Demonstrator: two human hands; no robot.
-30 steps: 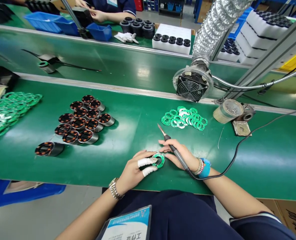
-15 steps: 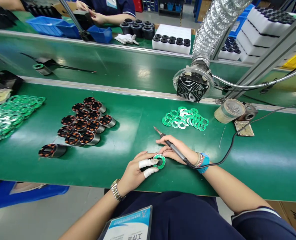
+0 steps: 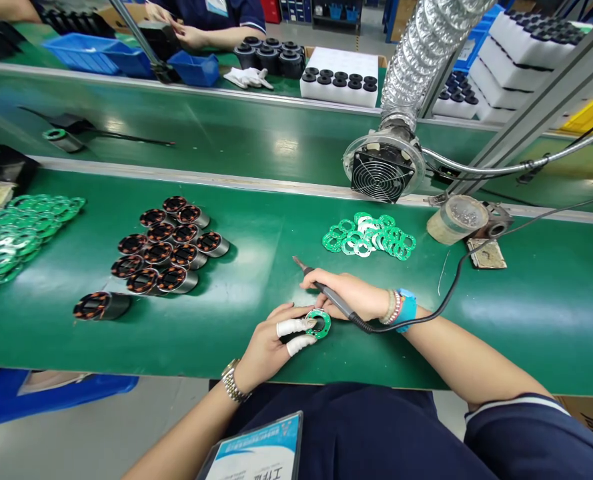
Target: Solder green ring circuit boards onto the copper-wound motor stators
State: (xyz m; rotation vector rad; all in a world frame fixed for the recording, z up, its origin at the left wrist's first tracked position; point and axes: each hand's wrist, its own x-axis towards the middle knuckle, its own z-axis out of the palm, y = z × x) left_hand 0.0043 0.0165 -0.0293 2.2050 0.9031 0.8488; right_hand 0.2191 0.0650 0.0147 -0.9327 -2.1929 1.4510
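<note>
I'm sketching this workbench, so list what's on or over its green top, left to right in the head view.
Stacked green boards, copper-wound cylinders, left hand, green ring in that hand, loose green rings, pale tub. The right hand and soldering iron overlap others, so they're omitted.

A green ring (image 3: 325, 326) and a soldering iron (image 3: 335, 299)
The round ring (dark in the middle) sits in the left hand (image 3: 271, 342), green side facing up. The iron, gray with a pointy tip, slants across the right hand (image 3: 357, 292), tip apart from the ring.
</note>
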